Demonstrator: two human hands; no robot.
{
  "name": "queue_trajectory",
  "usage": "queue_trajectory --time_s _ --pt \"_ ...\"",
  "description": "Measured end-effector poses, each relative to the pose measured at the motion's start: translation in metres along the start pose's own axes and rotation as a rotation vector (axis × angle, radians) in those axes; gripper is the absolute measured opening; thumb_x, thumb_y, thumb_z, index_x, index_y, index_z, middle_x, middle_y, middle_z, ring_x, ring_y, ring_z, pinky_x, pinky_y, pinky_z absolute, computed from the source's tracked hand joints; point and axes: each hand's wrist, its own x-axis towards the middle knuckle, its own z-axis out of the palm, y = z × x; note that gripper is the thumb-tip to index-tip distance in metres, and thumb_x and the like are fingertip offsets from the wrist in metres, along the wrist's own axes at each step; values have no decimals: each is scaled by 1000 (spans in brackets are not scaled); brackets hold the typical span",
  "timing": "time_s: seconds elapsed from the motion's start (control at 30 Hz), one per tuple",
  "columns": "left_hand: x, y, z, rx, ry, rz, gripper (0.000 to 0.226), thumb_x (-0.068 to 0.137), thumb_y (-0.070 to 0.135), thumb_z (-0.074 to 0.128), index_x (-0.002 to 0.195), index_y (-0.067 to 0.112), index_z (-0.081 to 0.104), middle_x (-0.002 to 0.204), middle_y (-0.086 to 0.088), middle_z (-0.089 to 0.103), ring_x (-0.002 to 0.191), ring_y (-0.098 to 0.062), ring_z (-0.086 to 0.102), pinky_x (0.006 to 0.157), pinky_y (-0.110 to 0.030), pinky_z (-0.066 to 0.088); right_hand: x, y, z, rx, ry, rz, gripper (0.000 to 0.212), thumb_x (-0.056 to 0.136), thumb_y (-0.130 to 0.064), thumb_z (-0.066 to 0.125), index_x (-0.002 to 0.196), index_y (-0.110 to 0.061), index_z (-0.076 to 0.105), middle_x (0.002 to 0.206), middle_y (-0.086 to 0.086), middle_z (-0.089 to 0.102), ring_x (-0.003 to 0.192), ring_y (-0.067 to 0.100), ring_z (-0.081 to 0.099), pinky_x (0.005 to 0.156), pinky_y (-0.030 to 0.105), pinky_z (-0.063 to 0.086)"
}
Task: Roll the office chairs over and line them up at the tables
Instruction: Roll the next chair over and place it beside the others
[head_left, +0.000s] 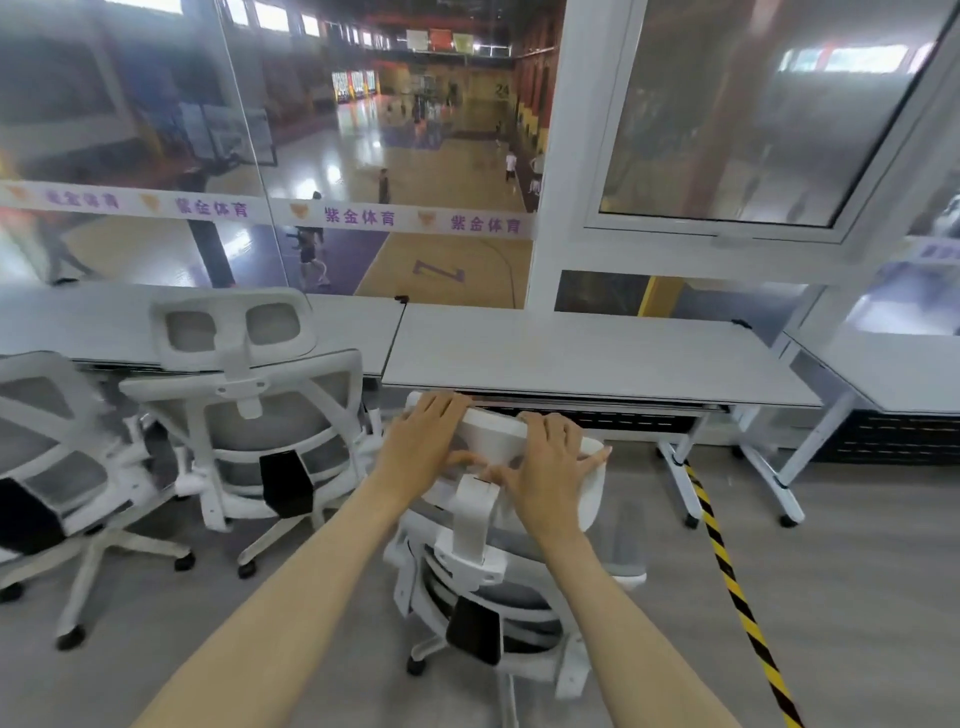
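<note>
Atop curved white plastic headrest: both hands

My hands hide most of the chair's headrest, and the leftmost chair is cut off by the edge.

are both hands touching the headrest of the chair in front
Touching. The head view shows the left hand and the right hand both laid flat over the top of the white headrest, fingers draped over its edge.
</note>
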Motion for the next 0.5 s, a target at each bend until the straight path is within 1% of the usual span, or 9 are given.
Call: queue_trajectory --time_s 0.13,0.23,0.33,0.4,0.43,0.5 --pt "62 -20 14 -15 -25 50 82 74 73 65 136 22 47 139 4 52 133 -18 47 93 -45 52 50 2 22 -4 -25 67 76 60 -47 94 123 -24 58 123 0 56 130 29 45 104 87 6" --pt "106 -28 23 -53 -52 77 78 76 65 73 135 21 48 139 2 52 130 -19 48 94 -41 48 86 7 37 -39 -26 120 74 63 -47 92 124 -23 58 127 0 55 134 28 41 105 86 5" --pt "143 -31 34 -68 -87 80 76 80 59 73 139 21 44 143 1 46 134 -21 44 96 -43 51 115 18 48 -18 -1 117 73 67 -45 89 130 -25 57 131 1 53 136 28 40 105 85 4" --pt "160 -33 44 -93 -93 66 77 87 58 68 147 23 36 153 1 36 146 -22 32 100 -47 51 134 28 49 26 8 92 67 76 -43 85 134 -27 55 136 0 51 140 27 37 106 85 3" --pt "165 -34 49 -116 -103 49 76 91 56 64 153 25 31 160 1 29 152 -22 22 105 -48 49 141 34 48 53 -7 82 64 80 -40 81 136 -28 53 140 -2 49 143 26 35 107 85 4" --pt "171 -35 58 -145 -121 28 75 97 53 58 159 32 20 168 2 15 157 -21 6 111 -49 42 151 46 46 89 -47 75 60 85 -40 76 139 -32 51 148 -6 44 147 24 30 109 83 2"
